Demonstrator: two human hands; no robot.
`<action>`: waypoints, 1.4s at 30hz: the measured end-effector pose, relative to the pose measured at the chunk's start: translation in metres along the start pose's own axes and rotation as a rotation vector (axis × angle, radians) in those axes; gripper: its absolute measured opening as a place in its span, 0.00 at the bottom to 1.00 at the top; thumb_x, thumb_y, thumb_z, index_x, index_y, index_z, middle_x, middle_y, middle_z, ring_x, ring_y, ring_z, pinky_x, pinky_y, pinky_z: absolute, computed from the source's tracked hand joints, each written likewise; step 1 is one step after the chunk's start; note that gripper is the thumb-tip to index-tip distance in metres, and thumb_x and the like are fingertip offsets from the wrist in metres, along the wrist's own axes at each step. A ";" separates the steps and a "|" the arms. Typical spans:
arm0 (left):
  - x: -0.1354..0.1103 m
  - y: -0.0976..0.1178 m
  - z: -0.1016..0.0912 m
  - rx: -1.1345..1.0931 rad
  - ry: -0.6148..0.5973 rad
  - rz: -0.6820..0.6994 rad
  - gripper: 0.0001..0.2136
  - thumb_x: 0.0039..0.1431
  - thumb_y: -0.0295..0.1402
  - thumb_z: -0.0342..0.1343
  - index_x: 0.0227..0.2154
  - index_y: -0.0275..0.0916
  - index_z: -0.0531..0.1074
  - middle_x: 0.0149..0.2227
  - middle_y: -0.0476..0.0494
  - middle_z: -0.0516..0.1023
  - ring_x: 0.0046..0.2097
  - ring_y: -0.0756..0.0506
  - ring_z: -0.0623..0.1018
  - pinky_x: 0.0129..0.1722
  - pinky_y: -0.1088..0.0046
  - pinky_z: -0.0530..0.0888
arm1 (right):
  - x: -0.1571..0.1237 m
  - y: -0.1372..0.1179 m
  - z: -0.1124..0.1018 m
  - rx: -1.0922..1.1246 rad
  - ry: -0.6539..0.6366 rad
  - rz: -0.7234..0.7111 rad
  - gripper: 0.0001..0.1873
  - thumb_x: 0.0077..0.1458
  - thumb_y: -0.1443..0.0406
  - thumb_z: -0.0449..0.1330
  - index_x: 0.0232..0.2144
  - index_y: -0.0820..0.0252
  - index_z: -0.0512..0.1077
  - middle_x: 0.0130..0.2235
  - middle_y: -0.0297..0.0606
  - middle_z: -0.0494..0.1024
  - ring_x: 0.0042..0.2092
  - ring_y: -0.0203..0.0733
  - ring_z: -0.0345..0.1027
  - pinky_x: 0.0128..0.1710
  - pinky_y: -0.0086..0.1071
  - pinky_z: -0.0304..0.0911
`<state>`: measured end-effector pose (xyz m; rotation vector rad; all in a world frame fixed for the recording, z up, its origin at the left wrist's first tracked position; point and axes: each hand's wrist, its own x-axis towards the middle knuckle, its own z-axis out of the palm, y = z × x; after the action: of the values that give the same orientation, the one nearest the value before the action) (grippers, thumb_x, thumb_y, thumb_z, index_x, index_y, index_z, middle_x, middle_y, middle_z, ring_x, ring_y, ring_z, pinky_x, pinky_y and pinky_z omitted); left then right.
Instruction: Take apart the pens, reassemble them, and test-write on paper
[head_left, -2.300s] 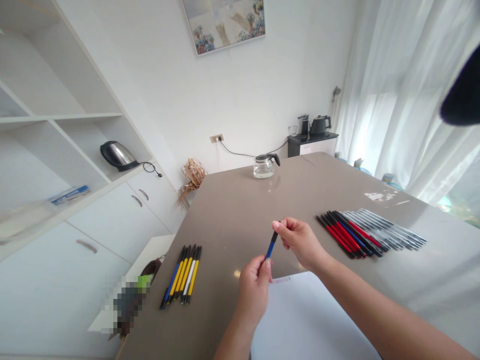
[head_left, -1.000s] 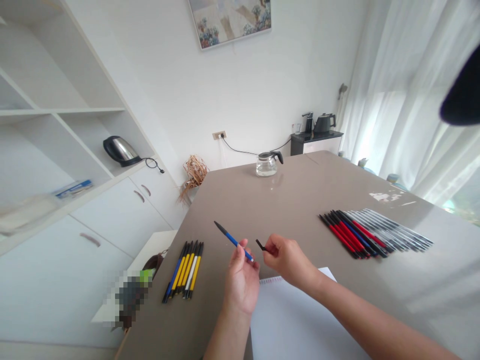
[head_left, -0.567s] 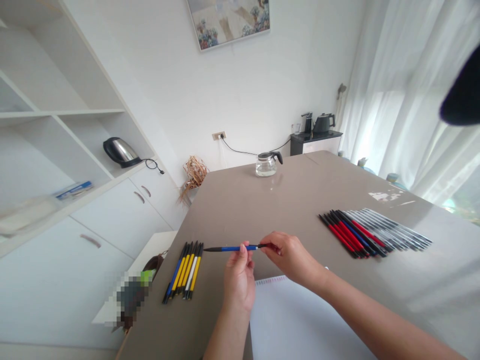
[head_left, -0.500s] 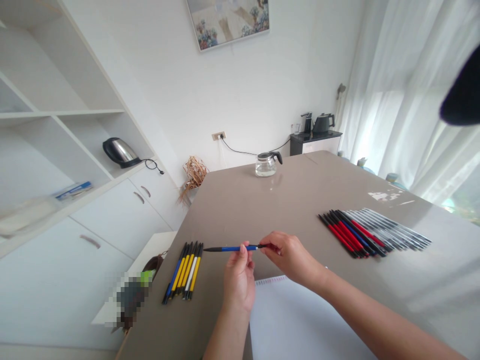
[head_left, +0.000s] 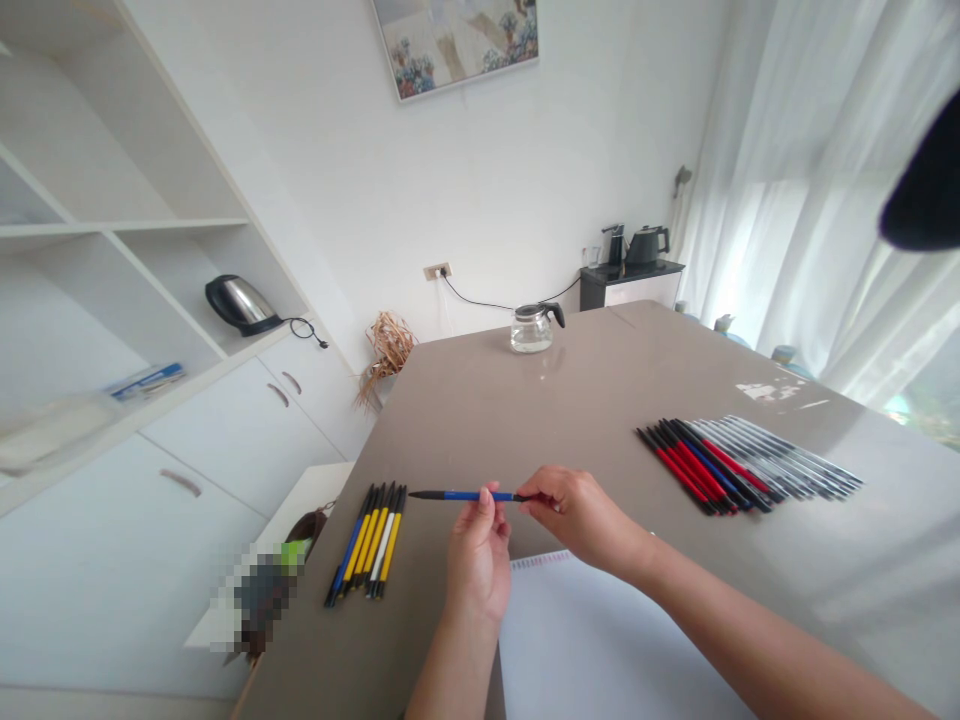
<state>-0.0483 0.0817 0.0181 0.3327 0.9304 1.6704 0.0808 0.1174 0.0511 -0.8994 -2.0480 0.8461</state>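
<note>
My left hand [head_left: 478, 558] pinches the barrel of a blue pen [head_left: 459, 495] that lies level above the brown table [head_left: 487, 410], its black tip pointing left. My right hand [head_left: 581, 517] is closed on the pen's right end, where a small black cap sits against the barrel. A row of several yellow, blue and white pens [head_left: 369, 545] lies on the table to the left of my hands. A larger row of red, black and clear pens [head_left: 739, 465] lies to the right.
A white spiral notepad [head_left: 600, 650] lies at the table's near edge under my forearms. A glass coffee pot [head_left: 533, 327] stands at the far end. White shelves with a kettle [head_left: 238, 305] stand at the left; curtains hang at the right.
The pen went from upright between both hands to level. My right hand pulled a black cap off, then brought it back onto the pen's right end. In the last half second little moved.
</note>
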 end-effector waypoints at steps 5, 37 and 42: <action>0.001 -0.001 -0.001 -0.028 -0.033 -0.025 0.09 0.44 0.34 0.59 0.30 0.37 0.71 0.24 0.50 0.68 0.25 0.55 0.66 0.25 0.79 0.60 | 0.000 0.001 0.005 0.158 0.037 0.120 0.06 0.46 0.68 0.54 0.28 0.58 0.71 0.26 0.33 0.73 0.28 0.34 0.65 0.27 0.27 0.58; -0.040 -0.016 0.012 1.371 -0.926 0.108 0.16 0.49 0.37 0.52 0.42 0.43 0.69 0.33 0.48 0.70 0.33 0.50 0.68 0.37 0.75 0.66 | 0.016 0.008 -0.069 1.353 0.456 0.192 0.11 0.50 0.58 0.50 0.31 0.59 0.65 0.16 0.24 0.53 0.16 0.27 0.48 0.14 0.23 0.51; -0.041 -0.014 0.013 1.464 -0.981 0.189 0.15 0.48 0.37 0.54 0.41 0.44 0.69 0.32 0.49 0.71 0.36 0.50 0.69 0.41 0.75 0.64 | 0.015 0.013 -0.074 1.497 0.388 0.305 0.10 0.49 0.63 0.46 0.32 0.59 0.64 0.17 0.26 0.54 0.14 0.27 0.41 0.10 0.23 0.40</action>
<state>-0.0167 0.0503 0.0267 2.0148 1.1519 0.4650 0.1383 0.1561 0.0847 -0.3889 -0.5320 1.7653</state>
